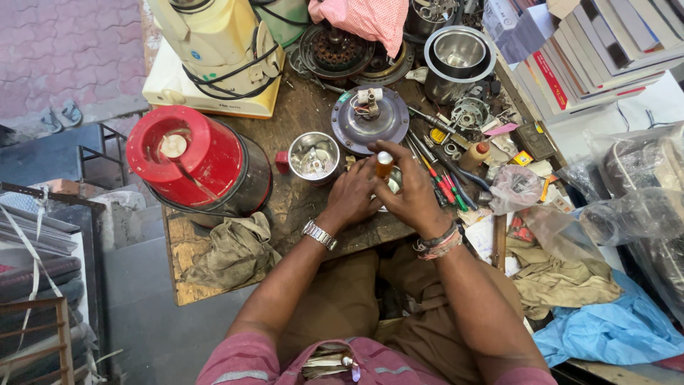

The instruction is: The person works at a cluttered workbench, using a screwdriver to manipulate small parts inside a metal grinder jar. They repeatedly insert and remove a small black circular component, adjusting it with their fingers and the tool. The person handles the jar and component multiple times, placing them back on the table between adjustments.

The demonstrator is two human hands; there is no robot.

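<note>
- Cluttered wooden workbench (299, 207) — tools and metal parts crowd its far side.
- Right hand (413, 192) pinches a small orange bottle (384, 165) upright.
- Left hand (353, 196) curls around something hidden — grip unclear.

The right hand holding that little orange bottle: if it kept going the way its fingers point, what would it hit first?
Probably the round grey motor plate just beyond the right hand and small orange bottle; depth is hard to judge.

We see the right hand (412, 194) pinching a small amber bottle (384, 165) over the cluttered wooden bench (299, 121), the left hand (351, 196) touching it, beside a steel cup (314, 156) and red mixer base (196, 160).
</note>
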